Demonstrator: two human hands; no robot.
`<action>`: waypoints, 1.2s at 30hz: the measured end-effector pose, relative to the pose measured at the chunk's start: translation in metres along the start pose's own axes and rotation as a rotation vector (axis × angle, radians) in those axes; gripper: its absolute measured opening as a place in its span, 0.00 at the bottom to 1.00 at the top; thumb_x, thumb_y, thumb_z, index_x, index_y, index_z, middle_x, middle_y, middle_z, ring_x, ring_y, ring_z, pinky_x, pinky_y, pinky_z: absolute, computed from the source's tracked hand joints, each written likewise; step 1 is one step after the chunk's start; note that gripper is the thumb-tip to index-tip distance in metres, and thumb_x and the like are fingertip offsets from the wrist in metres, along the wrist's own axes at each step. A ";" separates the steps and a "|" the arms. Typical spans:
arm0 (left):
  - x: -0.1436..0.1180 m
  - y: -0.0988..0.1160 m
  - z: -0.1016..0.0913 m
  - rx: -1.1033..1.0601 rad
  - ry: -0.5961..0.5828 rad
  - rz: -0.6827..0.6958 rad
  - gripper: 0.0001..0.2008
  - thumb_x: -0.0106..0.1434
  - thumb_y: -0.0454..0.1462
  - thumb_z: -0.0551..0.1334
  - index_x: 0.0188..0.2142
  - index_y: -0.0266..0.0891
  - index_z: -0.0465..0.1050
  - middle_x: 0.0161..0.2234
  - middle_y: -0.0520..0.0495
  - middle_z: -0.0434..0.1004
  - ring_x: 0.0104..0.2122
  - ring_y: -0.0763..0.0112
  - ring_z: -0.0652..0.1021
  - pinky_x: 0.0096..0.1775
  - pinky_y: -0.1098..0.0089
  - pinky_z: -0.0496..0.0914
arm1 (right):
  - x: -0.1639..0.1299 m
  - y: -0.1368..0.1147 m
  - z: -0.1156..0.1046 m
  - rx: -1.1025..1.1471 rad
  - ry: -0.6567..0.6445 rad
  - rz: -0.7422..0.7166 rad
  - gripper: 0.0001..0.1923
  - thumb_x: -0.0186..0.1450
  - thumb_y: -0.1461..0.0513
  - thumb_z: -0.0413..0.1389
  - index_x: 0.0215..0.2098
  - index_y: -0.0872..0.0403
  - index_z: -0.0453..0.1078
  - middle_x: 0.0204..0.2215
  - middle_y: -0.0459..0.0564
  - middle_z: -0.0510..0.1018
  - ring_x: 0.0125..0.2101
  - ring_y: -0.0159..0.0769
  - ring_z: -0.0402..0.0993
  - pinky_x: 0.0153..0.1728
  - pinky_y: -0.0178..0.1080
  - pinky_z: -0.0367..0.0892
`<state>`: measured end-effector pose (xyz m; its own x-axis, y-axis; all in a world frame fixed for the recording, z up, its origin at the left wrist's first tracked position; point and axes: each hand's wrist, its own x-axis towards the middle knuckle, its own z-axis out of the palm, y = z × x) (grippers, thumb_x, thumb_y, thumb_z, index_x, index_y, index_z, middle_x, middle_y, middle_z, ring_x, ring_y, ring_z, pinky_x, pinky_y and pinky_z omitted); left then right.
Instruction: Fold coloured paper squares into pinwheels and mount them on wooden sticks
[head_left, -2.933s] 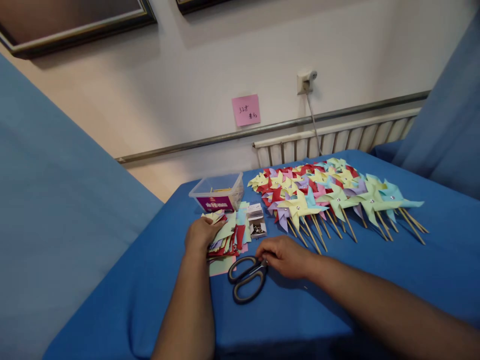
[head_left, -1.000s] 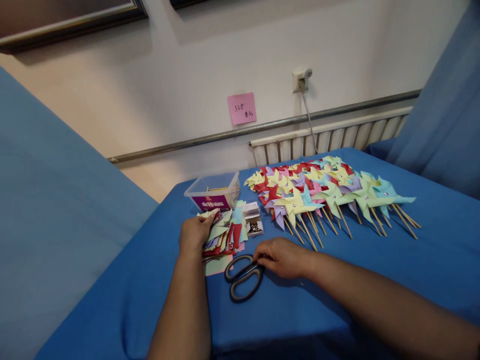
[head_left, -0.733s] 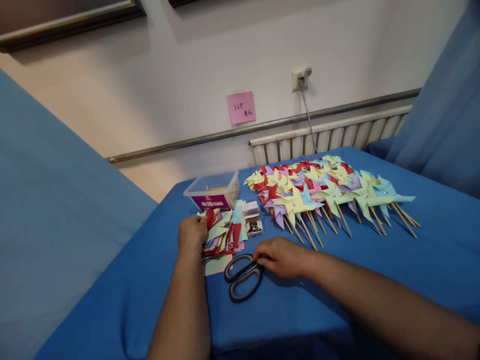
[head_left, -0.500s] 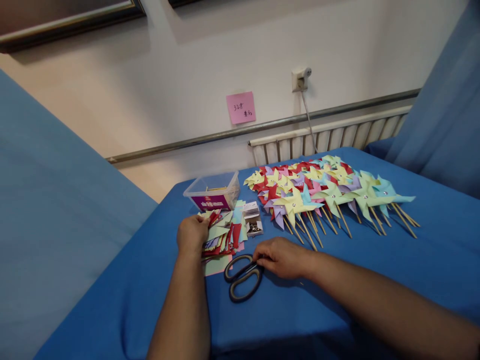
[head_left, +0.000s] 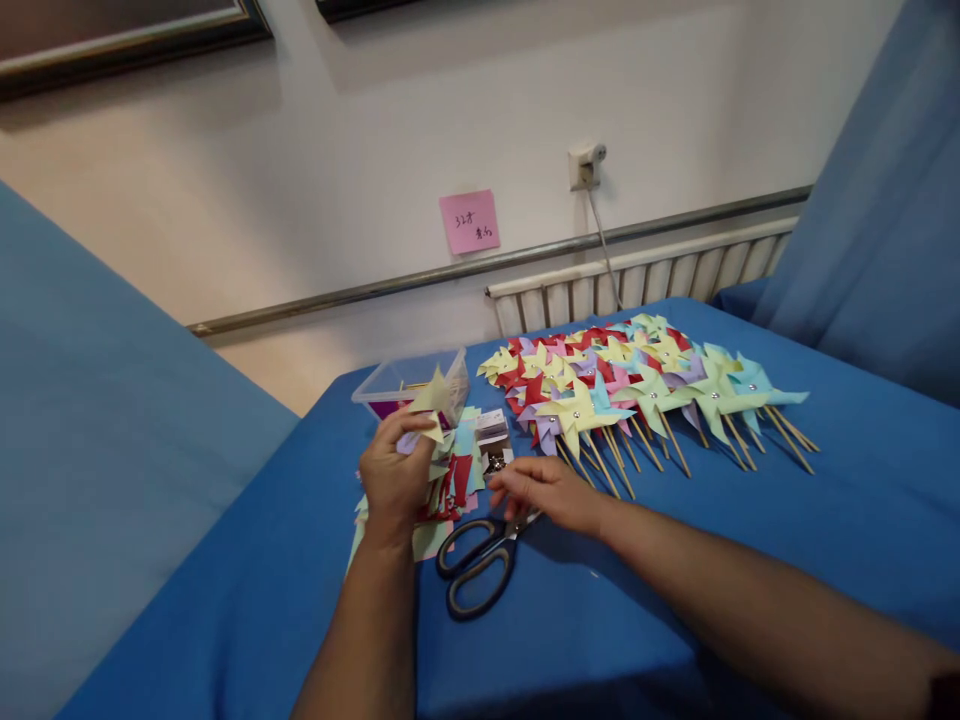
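Raised above the paper pile, my left hand (head_left: 397,470) pinches a pale yellow paper piece (head_left: 430,402) between thumb and fingers. Beneath it lie cut and folded papers (head_left: 459,482) in red, green, blue and pink. My right hand (head_left: 544,492) hovers over the blades of the dark-handled scissors (head_left: 480,568), its fingers loosely bent and a little apart, with nothing visible in them. Just beyond its fingertips sits a small white box (head_left: 496,458) of shiny metal fasteners. The scissors rest on the blue cloth, handles toward me.
Many finished paper pinwheels (head_left: 600,380) on wooden sticks cover the table's right back part. A clear plastic tub (head_left: 382,385) with a purple label stands behind the papers. Blue-covered table (head_left: 637,620) reaches to the wall and radiator (head_left: 645,275); blue curtains hang on both sides.
My left hand has lifted from the pile with a yellow paper piece. My right hand has let go of the scissors and moved up toward the small box.
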<state>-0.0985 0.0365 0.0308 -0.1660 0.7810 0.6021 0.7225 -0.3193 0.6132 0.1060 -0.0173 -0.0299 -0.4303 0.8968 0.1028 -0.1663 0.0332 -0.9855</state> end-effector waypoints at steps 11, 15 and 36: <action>-0.028 0.039 0.005 -0.166 -0.503 0.475 0.10 0.57 0.30 0.59 0.25 0.45 0.77 0.57 0.49 0.75 0.65 0.54 0.62 0.62 0.47 0.58 | 0.006 -0.013 -0.013 0.546 0.308 -0.056 0.29 0.57 0.46 0.65 0.50 0.53 0.73 0.41 0.53 0.82 0.35 0.38 0.76 0.31 0.36 0.68; -0.032 0.038 0.013 -0.392 -0.393 0.252 0.14 0.58 0.35 0.62 0.45 0.46 0.77 0.62 0.45 0.68 0.64 0.54 0.65 0.61 0.51 0.62 | 0.011 -0.006 -0.017 0.527 0.408 -0.059 0.27 0.53 0.50 0.69 0.47 0.55 0.76 0.38 0.53 0.82 0.36 0.39 0.77 0.37 0.41 0.70; -0.049 0.047 0.035 -1.102 -0.541 -0.733 0.24 0.50 0.36 0.75 0.47 0.30 0.77 0.43 0.36 0.83 0.40 0.55 0.83 0.45 0.60 0.76 | 0.011 0.003 -0.016 0.433 0.381 -0.059 0.21 0.55 0.49 0.68 0.39 0.55 0.80 0.32 0.51 0.83 0.28 0.37 0.77 0.32 0.39 0.68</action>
<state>-0.0328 0.0020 0.0126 0.1858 0.9739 -0.1305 -0.3359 0.1877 0.9230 0.1152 -0.0003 -0.0336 -0.0731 0.9971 0.0216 -0.5627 -0.0234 -0.8263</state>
